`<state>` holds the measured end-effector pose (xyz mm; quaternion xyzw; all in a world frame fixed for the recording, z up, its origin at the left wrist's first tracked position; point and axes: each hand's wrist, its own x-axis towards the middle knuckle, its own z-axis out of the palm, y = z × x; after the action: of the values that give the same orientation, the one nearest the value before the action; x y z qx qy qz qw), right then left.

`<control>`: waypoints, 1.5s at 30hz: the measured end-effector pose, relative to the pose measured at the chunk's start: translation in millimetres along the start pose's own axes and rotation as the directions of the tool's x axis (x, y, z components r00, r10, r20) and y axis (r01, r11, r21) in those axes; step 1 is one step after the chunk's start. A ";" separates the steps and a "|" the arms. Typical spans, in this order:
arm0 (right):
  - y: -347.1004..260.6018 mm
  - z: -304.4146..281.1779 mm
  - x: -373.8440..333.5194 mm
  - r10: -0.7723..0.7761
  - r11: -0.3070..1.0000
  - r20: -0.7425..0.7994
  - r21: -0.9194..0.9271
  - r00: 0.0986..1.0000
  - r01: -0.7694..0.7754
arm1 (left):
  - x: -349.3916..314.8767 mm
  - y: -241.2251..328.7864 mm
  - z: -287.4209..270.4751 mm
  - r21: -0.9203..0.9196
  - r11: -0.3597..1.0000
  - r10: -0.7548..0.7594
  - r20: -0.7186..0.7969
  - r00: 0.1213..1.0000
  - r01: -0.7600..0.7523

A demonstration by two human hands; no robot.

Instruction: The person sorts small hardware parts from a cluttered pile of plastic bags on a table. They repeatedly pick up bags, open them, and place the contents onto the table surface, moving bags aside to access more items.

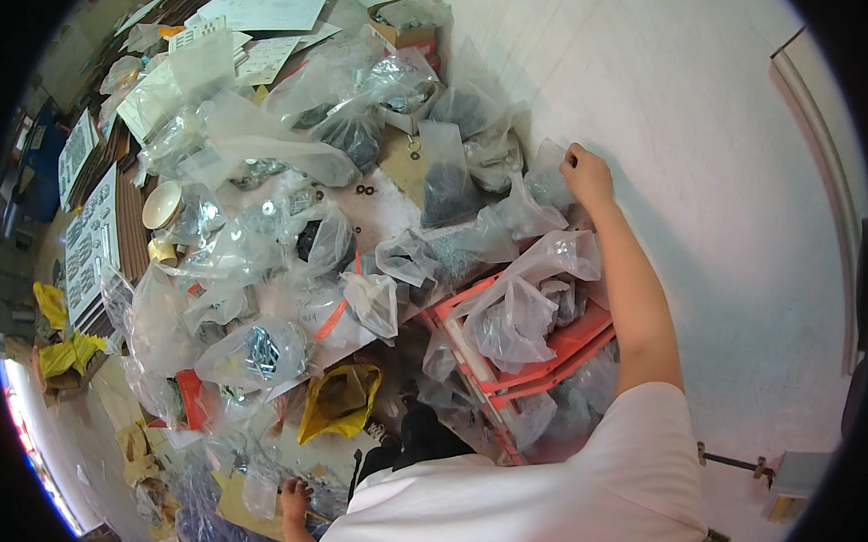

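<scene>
My right hand is raised beside the white wall, at the far right end of the table. Its fingers are closed at the upper edge of a clear plastic bag. Just left of it, another clear bag of dark small parts stands upright. My left hand hangs low at the lower edge, its fingers loosely bent and apart, with nothing visible in them. A pale plastic bag and a piece of cardboard lie beside it.
Many clear bags of metal hardware crowd the table. Red plastic shelving stands below my right arm. A yellow bag gapes open in front of my body. Cardboard sheets lean at left; a bowl is close by.
</scene>
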<state>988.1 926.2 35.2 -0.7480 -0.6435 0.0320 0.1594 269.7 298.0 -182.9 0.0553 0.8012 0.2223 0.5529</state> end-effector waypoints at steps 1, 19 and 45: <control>5.4 -4.3 3.1 0.022 0.999 -0.016 0.042 1.000 -0.022 | -0.5 -2.2 -0.7 -0.010 1.000 0.017 -0.005 1.000 -0.017; -55.4 -15.5 -0.9 -0.169 0.965 -0.258 -0.241 0.951 0.107 | -2.3 10.1 4.9 0.014 0.996 0.088 -0.054 0.995 -0.088; -233.6 178.1 209.2 -0.209 0.967 0.155 -0.116 0.966 0.228 | -24.9 -26.4 68.4 -0.085 0.993 0.073 -0.127 0.989 -0.084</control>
<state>756.1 1193.1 -35.2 -0.6772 -0.7325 0.0243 0.0655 345.6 286.2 -192.3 0.0479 0.8201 0.2830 0.4950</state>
